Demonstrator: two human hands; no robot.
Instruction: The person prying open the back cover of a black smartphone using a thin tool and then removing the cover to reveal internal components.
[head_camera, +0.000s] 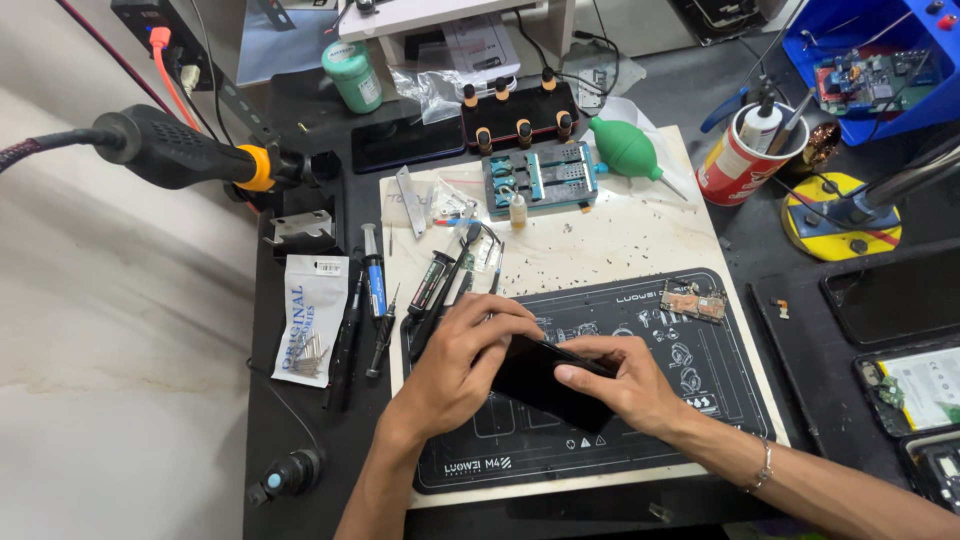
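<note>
A black smartphone (540, 380) lies tilted between both my hands over the black repair mat (700, 400). My left hand (455, 365) grips the phone's left end with the fingers curled over its upper edge. My right hand (625, 385) holds the right end, thumb stretched along the dark face. A small circuit board (693, 303) rests on the mat's upper right, apart from the hands.
Screwdrivers and a syringe (375, 285) lie left of the mat beside a white packet (312, 318). A hot-air handle (190, 155) sits at the far left. A green blower (627, 148), blue fixture (540, 178), red can of tools (742, 160) and opened phones (910, 390) surround the work area.
</note>
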